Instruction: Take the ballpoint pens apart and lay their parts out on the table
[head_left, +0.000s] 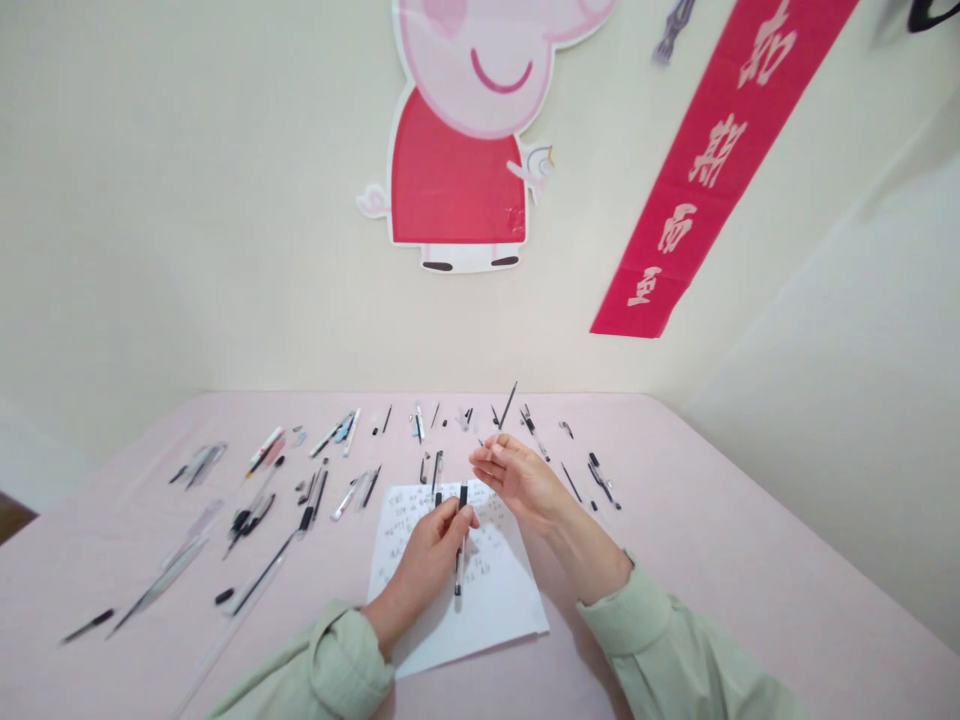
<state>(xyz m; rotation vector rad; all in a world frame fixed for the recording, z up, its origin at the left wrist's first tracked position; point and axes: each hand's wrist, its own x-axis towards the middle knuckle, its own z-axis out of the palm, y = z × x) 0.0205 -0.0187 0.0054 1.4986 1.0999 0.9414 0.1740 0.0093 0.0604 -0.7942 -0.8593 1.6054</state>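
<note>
My left hand (431, 555) is closed round a clear pen barrel with a black grip (460, 545), held upright over a white sheet of paper (495, 600) covered in scribbles. My right hand (517, 478) hovers just above and to the right, its fingers pinching a thin black refill (508, 405) that points up and away. Both wrists wear pale green sleeves. The two hands are a few centimetres apart over the top of the paper.
A pink table (712, 560) carries several pens and loose pen parts in a spread from the left (251, 515) to the right (602, 480). A cream wall behind bears a cartoon pig sticker (465, 140) and a red banner (705, 170).
</note>
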